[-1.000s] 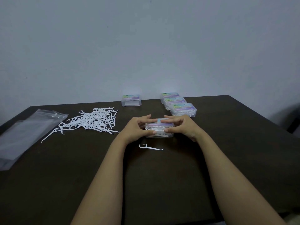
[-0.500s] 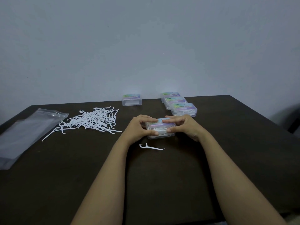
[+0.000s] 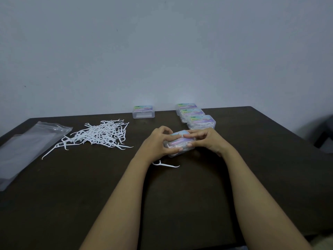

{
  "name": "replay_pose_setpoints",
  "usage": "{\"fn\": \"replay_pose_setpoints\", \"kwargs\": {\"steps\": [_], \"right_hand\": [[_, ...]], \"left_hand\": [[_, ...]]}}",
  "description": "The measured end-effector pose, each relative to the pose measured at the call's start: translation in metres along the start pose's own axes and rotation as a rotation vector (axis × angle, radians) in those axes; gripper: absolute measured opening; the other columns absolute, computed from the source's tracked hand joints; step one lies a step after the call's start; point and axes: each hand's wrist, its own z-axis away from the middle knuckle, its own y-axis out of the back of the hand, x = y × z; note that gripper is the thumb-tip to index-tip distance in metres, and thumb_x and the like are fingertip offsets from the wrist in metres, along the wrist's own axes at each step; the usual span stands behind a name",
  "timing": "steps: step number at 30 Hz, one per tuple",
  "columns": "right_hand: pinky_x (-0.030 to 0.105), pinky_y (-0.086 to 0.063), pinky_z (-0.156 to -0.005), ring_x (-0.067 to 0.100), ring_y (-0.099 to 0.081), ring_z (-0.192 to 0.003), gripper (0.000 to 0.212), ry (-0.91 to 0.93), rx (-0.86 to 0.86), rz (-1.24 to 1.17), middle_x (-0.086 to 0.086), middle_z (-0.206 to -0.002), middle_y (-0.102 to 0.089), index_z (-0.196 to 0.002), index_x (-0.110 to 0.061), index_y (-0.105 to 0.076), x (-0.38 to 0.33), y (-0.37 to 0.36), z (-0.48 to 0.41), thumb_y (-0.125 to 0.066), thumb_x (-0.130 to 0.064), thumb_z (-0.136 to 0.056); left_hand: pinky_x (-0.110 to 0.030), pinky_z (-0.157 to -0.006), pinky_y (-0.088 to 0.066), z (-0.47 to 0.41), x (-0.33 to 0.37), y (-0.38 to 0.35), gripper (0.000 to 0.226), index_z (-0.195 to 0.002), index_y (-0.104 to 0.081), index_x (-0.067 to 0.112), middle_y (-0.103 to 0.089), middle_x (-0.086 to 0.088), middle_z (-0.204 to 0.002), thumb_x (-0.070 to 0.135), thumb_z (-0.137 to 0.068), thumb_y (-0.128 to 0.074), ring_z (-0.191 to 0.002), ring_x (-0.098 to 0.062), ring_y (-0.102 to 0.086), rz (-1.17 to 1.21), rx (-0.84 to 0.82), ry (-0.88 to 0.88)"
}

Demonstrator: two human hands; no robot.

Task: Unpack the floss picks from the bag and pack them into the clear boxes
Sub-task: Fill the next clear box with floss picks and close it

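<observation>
1. A stray floss pick (image 3: 165,165) is lying nearest, just before the hands
2. The left hand (image 3: 158,144) and right hand (image 3: 207,141) are clasping a packed clear box (image 3: 180,142) by its ends; it is probably feeling light, stiff and slick
3. Loose picks (image 3: 102,136) are lying farther left, beside the bag (image 3: 27,147)
</observation>
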Motion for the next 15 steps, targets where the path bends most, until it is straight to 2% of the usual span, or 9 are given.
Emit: {"fn": "replay_pose_setpoints", "kwargs": {"steps": [5,9,15], "right_hand": [[0.006,-0.046,-0.074,-0.005,-0.052,-0.094,0.038,-0.012,0.011,0.037,0.001,-0.13,-0.054,-0.112,-0.016,-0.066,-0.0002,0.0014,-0.0013,-0.071,-0.003,-0.076],[0.012,-0.046,-0.078,-0.003,-0.054,-0.094,0.03,-0.021,0.026,0.009,0.0,-0.123,-0.058,-0.109,-0.014,-0.068,-0.0017,0.0004,-0.0003,-0.068,-0.01,-0.08],[0.014,-0.046,-0.075,0.001,-0.057,-0.092,0.024,-0.043,0.051,0.0,-0.008,-0.104,-0.062,-0.107,-0.013,-0.069,-0.0037,-0.0009,0.0001,-0.065,-0.012,-0.083]], "left_hand": [[-0.029,-0.099,-0.038,0.0018,0.0,0.0026,0.054,-0.125,-0.057,0.032,-0.038,0.012,-0.112,0.041,-0.074,-0.073,-0.11,-0.001,-0.035,-0.012,-0.051,-0.003],[-0.033,-0.1,-0.04,0.0007,0.0028,0.0044,0.048,-0.128,-0.054,0.033,-0.04,0.007,-0.121,0.039,-0.082,-0.065,-0.114,-0.005,-0.036,-0.082,-0.088,-0.006],[-0.035,-0.097,-0.043,-0.0003,0.0089,0.0075,0.048,-0.133,-0.049,0.031,-0.039,0.004,-0.132,0.042,-0.086,-0.058,-0.119,-0.01,-0.038,-0.194,-0.135,-0.016]]}}
